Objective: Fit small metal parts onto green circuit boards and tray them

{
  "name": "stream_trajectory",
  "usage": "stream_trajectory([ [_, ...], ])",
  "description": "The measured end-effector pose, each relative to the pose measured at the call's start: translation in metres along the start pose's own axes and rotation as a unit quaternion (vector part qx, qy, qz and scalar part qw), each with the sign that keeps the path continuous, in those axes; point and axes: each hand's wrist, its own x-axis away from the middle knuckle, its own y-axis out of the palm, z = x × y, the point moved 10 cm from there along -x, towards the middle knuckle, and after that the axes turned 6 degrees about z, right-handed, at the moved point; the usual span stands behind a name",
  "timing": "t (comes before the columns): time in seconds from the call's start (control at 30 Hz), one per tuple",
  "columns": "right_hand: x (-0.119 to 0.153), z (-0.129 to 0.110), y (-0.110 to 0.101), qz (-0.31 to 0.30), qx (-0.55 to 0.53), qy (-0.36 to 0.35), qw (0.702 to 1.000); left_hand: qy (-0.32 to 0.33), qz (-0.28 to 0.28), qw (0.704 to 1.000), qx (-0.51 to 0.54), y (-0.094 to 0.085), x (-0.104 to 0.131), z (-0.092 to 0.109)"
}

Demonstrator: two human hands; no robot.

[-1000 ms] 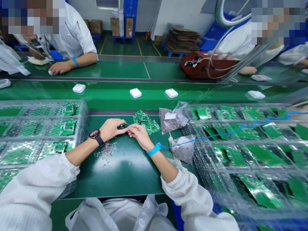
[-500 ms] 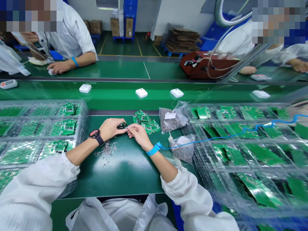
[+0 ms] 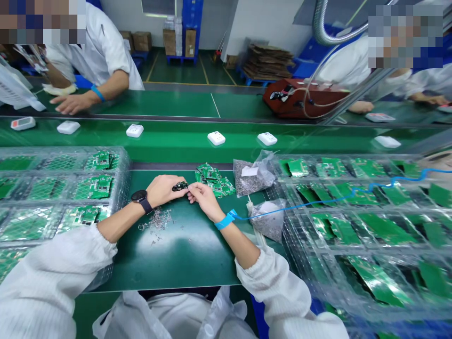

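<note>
A small dark circuit board is pinched above the green bench by the left hand; at its edge, the right hand's fingertips are pressed together. Light, stiff, fragile handling is expected, best by the edges. Tiny parts are held in clear bags, green circuit boards in plastic trays.

Worktop smooth, semi-gloss; trays clr plastic; sleeves matt cloth; held pc lks shiny.

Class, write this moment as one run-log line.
left hand: holding small dark piece | right hand: at its right end | bench: scattered small shiny parts, green circuit boards, two clear bags
</note>
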Motion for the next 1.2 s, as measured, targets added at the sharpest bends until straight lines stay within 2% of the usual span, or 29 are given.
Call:
stream_trajectory([
  [0.4, 0.001, -0.001, 0.003, -0.021, 0.013, -0.014, 1.000, -0.013, 0.002, 1.000, 0.013, -0.002, -0.001, 0.000],
  [0.7, 0.000, -0.001, 0.003, -0.023, 0.025, -0.024, 0.999, 0.012, -0.011, 1.000, -0.019, -0.001, -0.001, 0.006],
  [1.2, 0.001, 0.000, 0.005, -0.018, 0.021, -0.009, 1.000, 0.022, 0.022, 0.998, -0.048, -0.006, 0.000, 0.009],
])
